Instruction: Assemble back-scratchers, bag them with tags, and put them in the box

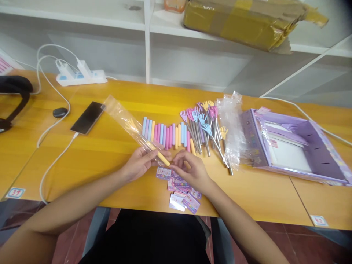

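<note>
My left hand is closed around a yellow-handled back scratcher, which lies inside a long clear plastic bag. Its yellow claw end points up and left. At the lower end of the handle, the fingers of my right hand are pinched together on the bag's edge. Just beyond my hands lies a row of pastel handle tubes in pink, purple, blue and yellow. To their right is a pile of metal-stemmed back scratcher rods with coloured claws. Small printed cards are scattered below my hands.
A stack of clear bags lies beside an open purple box on the right. On the left are a phone with a charging cable, a black mouse-like object and a power strip. A taped carton sits on the shelf above.
</note>
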### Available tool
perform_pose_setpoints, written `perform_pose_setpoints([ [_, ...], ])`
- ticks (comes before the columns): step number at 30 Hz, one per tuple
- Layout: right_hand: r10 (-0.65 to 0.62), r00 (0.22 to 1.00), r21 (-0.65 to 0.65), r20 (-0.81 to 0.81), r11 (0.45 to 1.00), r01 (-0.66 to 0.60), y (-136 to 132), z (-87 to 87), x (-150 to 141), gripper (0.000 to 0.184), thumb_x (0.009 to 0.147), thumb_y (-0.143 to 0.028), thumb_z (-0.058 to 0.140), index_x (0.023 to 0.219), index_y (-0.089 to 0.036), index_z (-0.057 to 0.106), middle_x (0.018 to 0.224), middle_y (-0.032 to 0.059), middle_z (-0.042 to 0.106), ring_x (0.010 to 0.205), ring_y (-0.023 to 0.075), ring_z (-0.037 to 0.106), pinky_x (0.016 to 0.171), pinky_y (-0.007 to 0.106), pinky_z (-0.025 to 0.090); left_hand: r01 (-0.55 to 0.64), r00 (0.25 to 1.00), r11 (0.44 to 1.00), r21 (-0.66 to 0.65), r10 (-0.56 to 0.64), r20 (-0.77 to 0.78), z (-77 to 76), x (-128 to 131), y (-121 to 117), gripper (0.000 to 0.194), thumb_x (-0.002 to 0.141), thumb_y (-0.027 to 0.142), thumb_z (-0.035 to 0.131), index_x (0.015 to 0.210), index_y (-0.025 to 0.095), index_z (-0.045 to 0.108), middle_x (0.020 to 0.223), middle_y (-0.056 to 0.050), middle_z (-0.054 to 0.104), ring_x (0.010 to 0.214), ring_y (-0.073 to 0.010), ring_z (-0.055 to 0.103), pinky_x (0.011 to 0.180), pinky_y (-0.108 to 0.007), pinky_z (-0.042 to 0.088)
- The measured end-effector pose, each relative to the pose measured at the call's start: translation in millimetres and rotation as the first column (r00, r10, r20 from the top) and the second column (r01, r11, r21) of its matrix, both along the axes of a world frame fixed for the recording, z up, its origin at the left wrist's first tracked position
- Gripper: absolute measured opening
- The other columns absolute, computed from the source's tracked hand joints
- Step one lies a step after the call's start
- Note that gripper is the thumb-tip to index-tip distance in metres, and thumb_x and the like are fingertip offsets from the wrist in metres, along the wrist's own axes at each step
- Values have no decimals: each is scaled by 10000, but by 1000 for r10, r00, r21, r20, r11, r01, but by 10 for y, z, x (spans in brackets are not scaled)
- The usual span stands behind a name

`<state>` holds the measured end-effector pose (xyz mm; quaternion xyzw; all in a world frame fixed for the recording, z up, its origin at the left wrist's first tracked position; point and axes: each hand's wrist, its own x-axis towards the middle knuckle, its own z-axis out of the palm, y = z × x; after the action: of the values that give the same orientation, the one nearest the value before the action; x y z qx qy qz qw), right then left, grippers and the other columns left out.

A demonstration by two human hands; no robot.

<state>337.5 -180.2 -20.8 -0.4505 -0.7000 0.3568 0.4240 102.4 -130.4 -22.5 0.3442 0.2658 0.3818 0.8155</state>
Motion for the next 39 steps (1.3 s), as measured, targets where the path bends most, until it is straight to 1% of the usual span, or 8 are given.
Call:
perform_pose_setpoints([
  [11, -128, 984, 281, 125, 956, 88, -36, -91, -189, 333, 996, -270, 734, 805, -256, 461, 685, -60, 497, 578, 112, 479, 567, 263, 396, 267, 934, 951, 156, -216, -285, -139, 12, -136, 395, 970, 533, 803, 1143, 178, 814, 1077, -127, 845, 1001, -273, 820, 890, -377, 657],
  [15, -89, 986, 249, 144, 967, 51, -35, -58, -134, 294, 1017, -285, 696, 823, -258, 477, 688, -52, 514, 575, 123, 491, 571, 279, 411, 241, 929, 942, 234, -154, -337, -81, -12, -93, 370, 982, 520, 788, 1120, 179, 833, 1103, -129, 842, 1011, -263, 807, 908, -360, 639],
  [19, -38, 993, 205, 115, 979, 14, -35, -41, -30, 39, 1073, -216, 548, 1069, -247, 572, 820, -8, 627, 654, 149, 593, 620, 294, 494, 219, 935, 938, 270, -122, -333, 23, -48, -11, 368, 999, 534, 756, 1019, 174, 830, 950, -103, 825, 857, -225, 773, 826, -336, 623],
  [22, 18, 989, 237, 146, 970, -53, -23, -69, 11, 269, 1058, -144, 528, 1298, -255, 578, 902, 3, 644, 666, 147, 602, 639, 296, 527, 231, 928, 933, 276, -127, -350, 64, -66, 26, 407, 999, 554, 748, 903, 163, 799, 855, -87, 789, 764, -196, 727, 766, -317, 601],
  [25, 56, 963, 332, 262, 932, -145, -5, -114, 23, 395, 1035, -126, 591, 1399, -276, 590, 994, 34, 667, 740, 160, 633, 674, 306, 546, 246, 915, 931, 269, -132, -381, 45, -69, 30, 403, 993, 562, 752, 930, 167, 801, 885, -83, 789, 799, -201, 726, 784, -321, 594],
  [30, 88, 928, 402, 362, 884, -240, 9, -142, 55, 270, 1053, -134, 634, 1270, -278, 707, 991, 47, 703, 890, 193, 695, 762, 336, 571, 208, 912, 934, 290, -78, -402, -10, -52, 4, 369, 939, 546, 817, 1063, 198, 825, 1020, -80, 806, 949, -236, 736, 864, -340, 594],
  [35, 77, 931, 381, 356, 898, -220, 10, -110, 81, 204, 1085, -170, 612, 1187, -275, 755, 938, 36, 676, 832, 179, 680, 714, 324, 557, 128, 940, 964, 233, -43, -339, -17, -38, -5, 349, 977, 501, 791, 1121, 184, 810, 930, -58, 757, 792, -171, 682, 745, -286, 564],
  [39, 88, 928, 394, 361, 888, -237, 10, -92, 72, 162, 1086, -183, 629, 1138, -257, 763, 918, 36, 675, 827, 177, 678, 714, 320, 551, 1, 960, 992, 127, 34, -276, -72, -42, 23, 375, 946, 487, 832, 1173, 190, 796, 956, -55, 760, 825, -166, 699, 773, -275, 566],
])
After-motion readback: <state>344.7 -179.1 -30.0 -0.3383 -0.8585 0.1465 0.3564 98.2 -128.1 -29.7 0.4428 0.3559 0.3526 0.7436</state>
